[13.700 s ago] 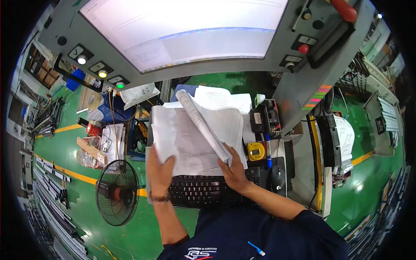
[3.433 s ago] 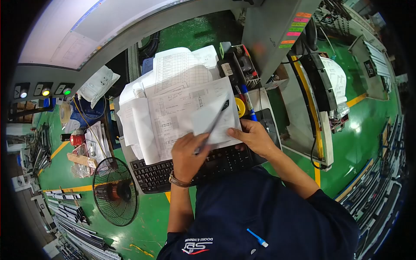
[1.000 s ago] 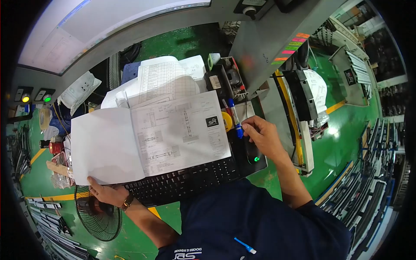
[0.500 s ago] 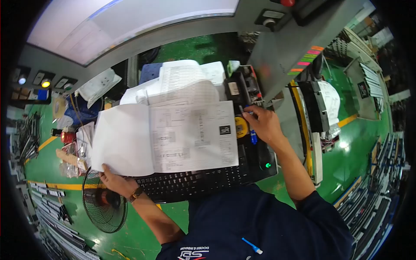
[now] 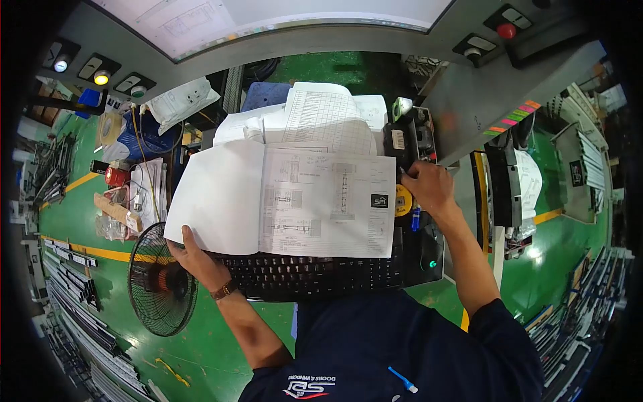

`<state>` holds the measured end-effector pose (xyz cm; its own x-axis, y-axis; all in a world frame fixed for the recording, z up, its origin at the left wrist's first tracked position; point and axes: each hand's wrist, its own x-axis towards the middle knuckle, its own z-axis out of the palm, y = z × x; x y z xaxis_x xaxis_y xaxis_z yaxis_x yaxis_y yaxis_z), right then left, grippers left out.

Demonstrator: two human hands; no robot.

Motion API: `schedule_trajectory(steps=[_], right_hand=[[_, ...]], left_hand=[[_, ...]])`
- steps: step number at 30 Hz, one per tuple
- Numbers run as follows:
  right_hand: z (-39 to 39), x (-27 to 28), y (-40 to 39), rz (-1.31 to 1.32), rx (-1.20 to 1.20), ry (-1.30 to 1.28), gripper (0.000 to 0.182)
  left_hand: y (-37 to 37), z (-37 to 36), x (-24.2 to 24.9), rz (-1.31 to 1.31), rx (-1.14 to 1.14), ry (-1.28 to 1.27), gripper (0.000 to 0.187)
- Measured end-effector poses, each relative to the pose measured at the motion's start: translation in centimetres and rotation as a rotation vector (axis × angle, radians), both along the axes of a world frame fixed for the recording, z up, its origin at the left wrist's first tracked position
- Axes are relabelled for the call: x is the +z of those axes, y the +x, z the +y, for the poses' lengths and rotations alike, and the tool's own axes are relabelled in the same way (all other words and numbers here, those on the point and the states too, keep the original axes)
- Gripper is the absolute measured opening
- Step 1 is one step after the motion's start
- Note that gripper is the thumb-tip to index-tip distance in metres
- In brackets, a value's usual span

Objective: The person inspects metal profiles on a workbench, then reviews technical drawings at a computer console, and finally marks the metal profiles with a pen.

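An open booklet of printed drawings (image 5: 328,234) lies over a black keyboard (image 5: 315,275). Its blank left-hand page (image 5: 214,197) bulges slightly. My left hand (image 5: 199,260), with a watch on the wrist, grips that page's lower left corner, thumb on top and the other fingers underneath. To the right of the booklet, my right hand (image 5: 432,187) has its fingers pinched together; a small thin thing seems to be at the fingertips, too small to name. Just below it are a yellow tape measure (image 5: 402,201) and a blue pen-like object (image 5: 416,220).
Behind the booklet is a pile of printed sheets (image 5: 321,117). A mouse (image 5: 432,251) sits at the right, below a tray of small items (image 5: 423,134). A screen (image 5: 281,17) in a grey panel overhangs the far side. At the left stands a fan (image 5: 161,281).
The view has shifted, so the desk appears further right and more of the screen shows. My left hand still grips the page corner; my right hand stays pinched beside the booklet.
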<state>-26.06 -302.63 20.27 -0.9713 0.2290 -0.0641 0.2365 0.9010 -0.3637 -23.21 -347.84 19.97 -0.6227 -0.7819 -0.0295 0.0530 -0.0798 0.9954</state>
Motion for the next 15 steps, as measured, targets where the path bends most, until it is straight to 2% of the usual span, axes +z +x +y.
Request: schedule_trajectory(steps=[4,7,10,11,15], right_hand=[[0.1,2.8,1.2,-0.084,-0.023,-0.103,0.029],[1.1,5.1,2.8,-0.178,-0.052,-0.212,0.029],[1.6,7.1,4.2,-0.258,-0.098,-0.341,0.026],[1.7,7.4,4.5,-0.284,-0.111,-0.387,0.025],[2.2,6.3,5.3,-0.271,-0.15,-0.593,0.021]], left_hand=[[0.9,-3.7,-2.2,-0.15,-0.065,-0.167,0.084],[2.2,-2.4,1.8,-0.458,-0.091,-0.249,0.081],[2.6,-3.1,1.6,-0.464,-0.083,-0.474,0.074],[2.9,-2.7,2.0,-0.419,-0.064,-0.454,0.062],[2.3,-1.3,2.8,-0.325,-0.081,-0.401,0.048]])
